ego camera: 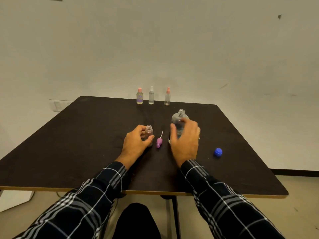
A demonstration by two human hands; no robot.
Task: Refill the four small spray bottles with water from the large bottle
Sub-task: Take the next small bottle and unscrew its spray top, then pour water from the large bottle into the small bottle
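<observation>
The small spray bottle being worked on stands upright on the dark worktop, a clear, faintly pink-tinted plastic bottle with rounded shoulders and a bare threaded neck, its top off. The left grip grasps it from the near left side, thumb and fingers curled round its body. Just to the right of this grip, apart from the bottle, lies the purple spray head on its side, its thin white dip tube pointing away from the person. Right of that, the large bottle stands upright, clear and wide-shouldered, its threaded mouth also uncovered; how much water it holds cannot be told. The right grip is wrapped round its lower body, thumb on the left flank and fingers over the right, with a ring showing on one finger. The blue cap rests on the worktop well to the right of the right grip. Far beyond both grips, near the worktop's back edge, three more small bottles stand in a row: a pink-capped bottle with a purple label, a white-topped spray bottle, and a pink-topped spray bottle set slightly apart. Dark plaid sleeves cover both forearms.
</observation>
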